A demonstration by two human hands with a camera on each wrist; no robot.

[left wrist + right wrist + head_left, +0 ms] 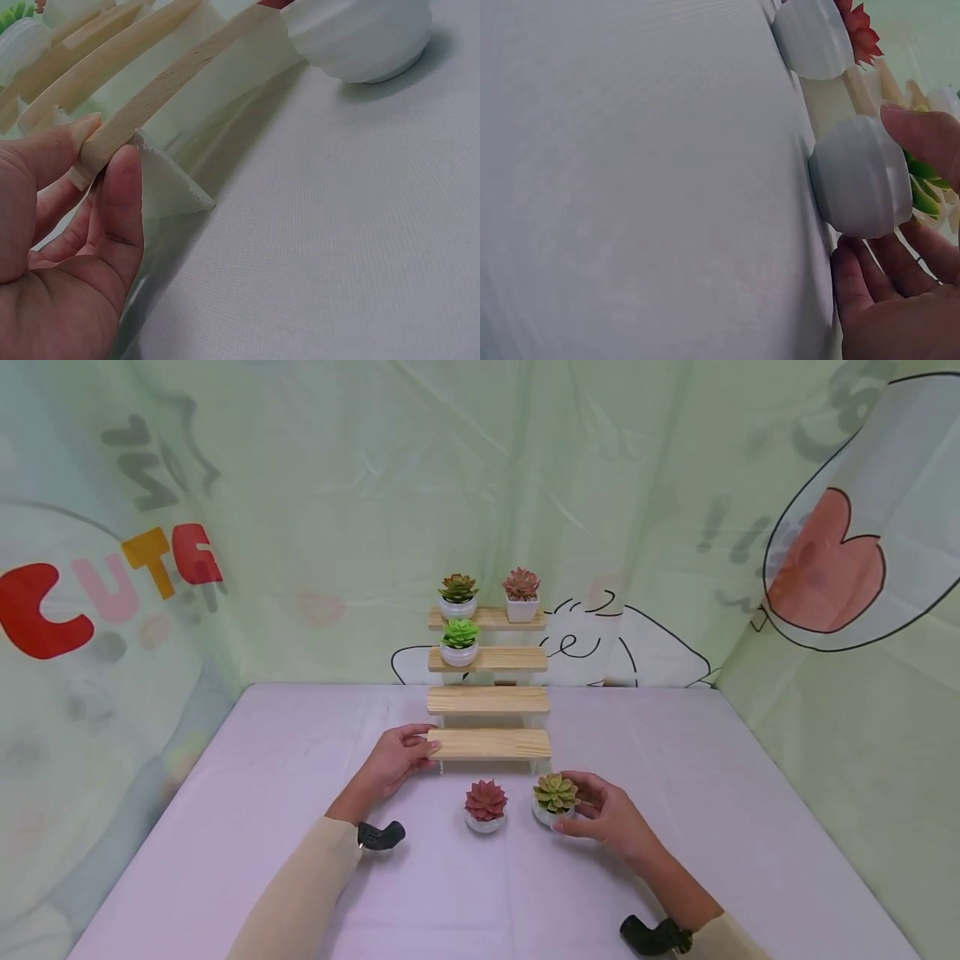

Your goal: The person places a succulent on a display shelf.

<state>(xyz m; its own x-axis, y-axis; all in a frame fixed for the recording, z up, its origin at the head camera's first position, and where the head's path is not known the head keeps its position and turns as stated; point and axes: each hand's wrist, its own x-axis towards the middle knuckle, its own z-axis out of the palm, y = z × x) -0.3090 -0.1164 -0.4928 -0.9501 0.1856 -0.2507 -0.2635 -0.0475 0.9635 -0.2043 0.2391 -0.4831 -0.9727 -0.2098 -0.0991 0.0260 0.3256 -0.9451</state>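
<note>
A tiered wooden stand (pixel 489 744) has four stepped boards. My left hand (pixel 401 758) pinches the left end of its lowest board, thumb above and fingers beneath, as the left wrist view shows up close. In front of the stand, my right hand (pixel 611 817) holds a yellow-green potted succulent (pixel 556 794) from its right side. In the right wrist view the thumb lies at the rim of its white pot (pixel 861 178), and the fingers curl about the other side. Left of it, a red potted succulent (pixel 486 805) stands upright on the table.
On the top board are a dark green-red potted succulent (pixel 457 596) and a pink one in a square pot (pixel 521 595). A bright green potted succulent (pixel 460 642) stands on the board below, at its left. Printed curtains (pixel 465 485) surround the pale table (pixel 300 752).
</note>
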